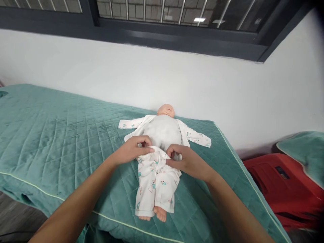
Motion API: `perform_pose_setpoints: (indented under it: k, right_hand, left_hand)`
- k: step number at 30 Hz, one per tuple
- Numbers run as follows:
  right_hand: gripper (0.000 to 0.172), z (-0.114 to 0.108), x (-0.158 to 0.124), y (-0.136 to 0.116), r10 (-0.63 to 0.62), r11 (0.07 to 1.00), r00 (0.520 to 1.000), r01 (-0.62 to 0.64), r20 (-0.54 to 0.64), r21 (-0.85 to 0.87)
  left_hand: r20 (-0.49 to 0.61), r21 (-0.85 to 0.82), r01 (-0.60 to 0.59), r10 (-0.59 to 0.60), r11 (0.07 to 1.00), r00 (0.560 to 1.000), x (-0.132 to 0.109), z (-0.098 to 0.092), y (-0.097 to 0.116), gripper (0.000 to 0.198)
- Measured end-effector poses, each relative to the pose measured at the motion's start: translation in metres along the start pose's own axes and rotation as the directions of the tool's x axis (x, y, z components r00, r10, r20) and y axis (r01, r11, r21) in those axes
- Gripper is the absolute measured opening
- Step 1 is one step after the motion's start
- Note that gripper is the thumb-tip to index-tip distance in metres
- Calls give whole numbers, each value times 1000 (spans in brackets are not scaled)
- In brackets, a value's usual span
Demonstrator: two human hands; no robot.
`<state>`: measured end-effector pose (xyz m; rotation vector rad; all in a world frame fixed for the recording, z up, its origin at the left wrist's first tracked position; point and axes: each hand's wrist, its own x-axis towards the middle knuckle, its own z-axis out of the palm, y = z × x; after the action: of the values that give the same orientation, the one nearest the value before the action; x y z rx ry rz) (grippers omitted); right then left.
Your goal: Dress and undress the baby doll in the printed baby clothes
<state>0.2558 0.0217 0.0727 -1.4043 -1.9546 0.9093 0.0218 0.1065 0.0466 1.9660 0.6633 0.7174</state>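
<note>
A baby doll (165,110) lies on its back, head toward the wall and bare feet toward me. It wears white printed pants (165,184) on its legs, and a white printed jacket (198,137) lies spread open at both sides of its pale grey torso (163,130). My left hand (135,148) pinches the pants' waistband at the left, thumb outside. At the right side of the same waistband, my right hand (183,160) is closed on the cloth. Between my hands the waistband sits across the doll's lower belly.
A green quilted cover (76,135) with light piping spreads under the doll. Behind it rises a white wall (113,74) below a dark-framed barred window (177,37). A red plastic object (283,185) stands low at the right, with green cloth (303,152) partly over it.
</note>
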Motion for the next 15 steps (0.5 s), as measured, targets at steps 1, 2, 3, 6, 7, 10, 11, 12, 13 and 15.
perform_pose_setpoints:
  k: [1, 2, 3, 6, 7, 10, 11, 12, 13, 15]
  right_hand:
    - [15, -1, 1, 0, 32, 998, 999, -32, -6, 60]
    - [19, -3, 2, 1, 68, 990, 998, -66, -9, 128]
    - [22, -4, 3, 3, 103, 974, 995, -98, -12, 202]
    - [29, -10, 7, 19, 198, 907, 979, -166, -43, 386]
    - [30, -12, 8, 27, 224, 891, 973, -179, -62, 417]
    - [33, -16, 7, 53, 313, 860, 943, -230, -116, 455]
    - [34, -17, 6, 61, 338, 851, 932, -245, -127, 464]
    - [35, -17, 4, 67, 350, 843, 927, -249, -135, 476]
    - [35, -18, 3, 72, 347, 839, 928, -243, -136, 487]
    - [36, -18, 0, 76, 303, 843, 946, -209, -115, 496]
  left_hand:
    - [-75, -7, 1, -1, 1000, 997, 4, 3, -2, 26]
    - [-146, -14, 1, -3, 1000, 989, 9, 5, -5, 27]
    - [-210, -19, 1, -5, 1000, 978, 13, 8, -10, 28]
    - [-369, -36, 16, -28, 999, 929, 24, 12, -29, 27]
    - [-411, -36, 28, -40, 999, 911, 27, 11, -35, 26]
    - [-498, -31, 81, -86, 996, 863, 32, 9, -53, 25]
    - [-509, -29, 102, -102, 994, 855, 33, 8, -58, 26]
    - [-514, -29, 121, -118, 992, 849, 34, 7, -62, 26]
    - [-519, -34, 135, -133, 990, 845, 34, 7, -65, 27]
    - [-529, -59, 144, -153, 988, 835, 35, 7, -70, 28]
